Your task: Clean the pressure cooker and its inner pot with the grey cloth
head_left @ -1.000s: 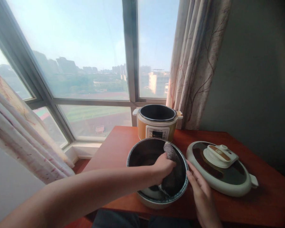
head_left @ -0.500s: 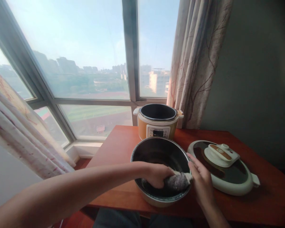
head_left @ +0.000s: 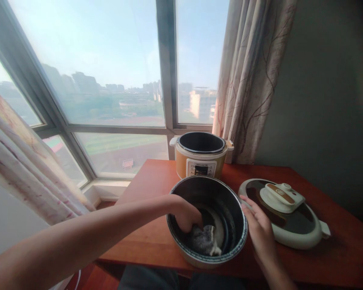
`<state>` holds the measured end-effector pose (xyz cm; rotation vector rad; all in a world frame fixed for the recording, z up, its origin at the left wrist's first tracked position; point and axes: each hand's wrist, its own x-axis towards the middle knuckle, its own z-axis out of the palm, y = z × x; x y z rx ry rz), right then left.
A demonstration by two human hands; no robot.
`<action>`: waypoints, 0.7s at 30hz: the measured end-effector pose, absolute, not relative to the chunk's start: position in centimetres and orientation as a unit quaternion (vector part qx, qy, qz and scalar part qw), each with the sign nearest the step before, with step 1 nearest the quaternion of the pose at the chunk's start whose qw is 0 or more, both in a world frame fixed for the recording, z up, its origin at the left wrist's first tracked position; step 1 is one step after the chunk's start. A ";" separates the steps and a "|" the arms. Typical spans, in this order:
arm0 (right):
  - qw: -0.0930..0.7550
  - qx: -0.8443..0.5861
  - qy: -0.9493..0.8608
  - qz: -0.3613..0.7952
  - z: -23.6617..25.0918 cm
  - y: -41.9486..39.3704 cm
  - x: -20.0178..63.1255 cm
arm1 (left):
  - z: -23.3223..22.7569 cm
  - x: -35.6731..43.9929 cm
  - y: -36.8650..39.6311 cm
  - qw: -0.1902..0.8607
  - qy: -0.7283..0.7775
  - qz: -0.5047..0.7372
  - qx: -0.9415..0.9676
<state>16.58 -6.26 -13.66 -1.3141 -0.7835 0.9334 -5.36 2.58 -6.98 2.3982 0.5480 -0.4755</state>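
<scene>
A dark-lined inner pot (head_left: 236,209) is tilted toward me near the table's front edge. Inside it, my left hand (head_left: 188,215) presses a grey cloth with a pale edge (head_left: 203,240) against the lower inner wall; its fingers are closed on the cloth and partly hidden. My right hand (head_left: 258,220) grips the pot's rim from the right, thumb and fingers on the edge. Just behind the pot stands the yellow electric pressure cooker (head_left: 181,162), uncovered, with a dark hollow and a control panel on its front.
A white cooker lid (head_left: 302,237) with a dark underside and a handle knob lies right of the pot on the reddish wooden table (head_left: 139,189). Windows rise behind the table, with a curtain (head_left: 245,80) at the back right and another curtain (head_left: 27,161) at the left.
My left hand and the cloth have moved from the pot's right rim down and left into its interior. The pot tilts slightly more toward me; my right hand stays on its rim.
</scene>
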 end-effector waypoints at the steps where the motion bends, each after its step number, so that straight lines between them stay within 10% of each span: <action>1: 0.625 -0.574 -0.341 0.403 -13.8 -6.8 16.4 | -6.8 -5.5 2.5 0.329 0.193 -0.209 0.900; 9: 0.666 -0.555 -0.318 0.383 -14.1 -9.2 14.4 | -6.9 -2.7 0.3 0.580 0.385 -0.149 0.702; 21: 0.618 -0.576 -0.340 0.412 -14.6 -9.9 14.6 | -7.6 2.3 -0.2 0.593 0.556 0.244 0.528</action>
